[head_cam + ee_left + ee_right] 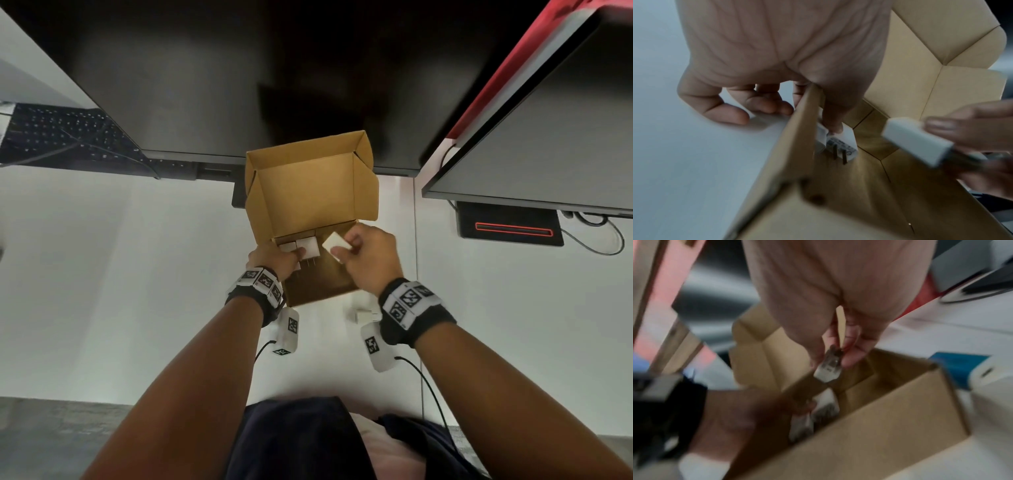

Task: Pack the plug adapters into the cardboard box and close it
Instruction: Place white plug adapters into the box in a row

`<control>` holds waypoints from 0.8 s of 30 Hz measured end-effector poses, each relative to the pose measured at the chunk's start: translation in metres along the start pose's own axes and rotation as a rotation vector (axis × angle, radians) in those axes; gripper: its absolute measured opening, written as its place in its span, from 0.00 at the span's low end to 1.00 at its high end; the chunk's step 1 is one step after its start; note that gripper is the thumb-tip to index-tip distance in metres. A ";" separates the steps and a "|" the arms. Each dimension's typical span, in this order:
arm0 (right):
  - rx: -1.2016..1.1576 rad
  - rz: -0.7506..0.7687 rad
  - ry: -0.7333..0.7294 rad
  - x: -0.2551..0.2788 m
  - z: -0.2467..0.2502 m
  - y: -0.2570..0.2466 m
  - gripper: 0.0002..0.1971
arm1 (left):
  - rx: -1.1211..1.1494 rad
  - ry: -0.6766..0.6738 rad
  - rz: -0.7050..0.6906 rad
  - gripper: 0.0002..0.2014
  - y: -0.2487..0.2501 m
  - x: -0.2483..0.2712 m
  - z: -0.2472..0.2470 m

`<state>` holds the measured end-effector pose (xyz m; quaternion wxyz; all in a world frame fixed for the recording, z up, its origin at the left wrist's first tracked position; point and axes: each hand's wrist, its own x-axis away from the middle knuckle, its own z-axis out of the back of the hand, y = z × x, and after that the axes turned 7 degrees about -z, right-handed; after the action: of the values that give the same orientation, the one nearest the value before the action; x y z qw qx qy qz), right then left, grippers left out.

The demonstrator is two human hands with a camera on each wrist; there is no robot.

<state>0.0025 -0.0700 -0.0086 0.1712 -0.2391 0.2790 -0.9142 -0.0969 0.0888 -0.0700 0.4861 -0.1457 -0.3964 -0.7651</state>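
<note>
An open cardboard box stands on the white table with its lid raised at the back. My left hand straddles the box's left wall: the fingers rest outside on the table, while the thumb presses on a white plug adapter lying prongs-out inside. A second adapter lies beside it against that wall. Over the right half of the box, my right hand pinches another white adapter. One more adapter lies on the table in front of the box.
A large dark monitor hangs over the back of the table right behind the box. A second monitor and its black base stand at the right, and a keyboard lies far left. The table's near edge runs past my lap.
</note>
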 end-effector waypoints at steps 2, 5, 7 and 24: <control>0.136 0.004 0.018 -0.005 -0.018 -0.009 0.10 | -0.009 0.001 -0.004 0.30 -0.001 -0.001 0.000; 0.202 0.036 0.030 -0.011 -0.035 -0.016 0.10 | -0.016 0.005 0.002 0.32 -0.001 -0.001 0.000; 0.236 0.046 0.020 -0.014 -0.040 -0.017 0.10 | -0.021 -0.002 0.005 0.32 0.000 0.000 -0.001; 0.053 0.124 -0.184 -0.017 0.022 0.001 0.10 | 0.016 -0.014 -0.064 0.32 -0.003 0.003 0.005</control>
<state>0.0281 -0.0727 0.0012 0.2585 -0.2997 0.2522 -0.8830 -0.1016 0.0909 -0.0665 0.4599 -0.1345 -0.4105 -0.7758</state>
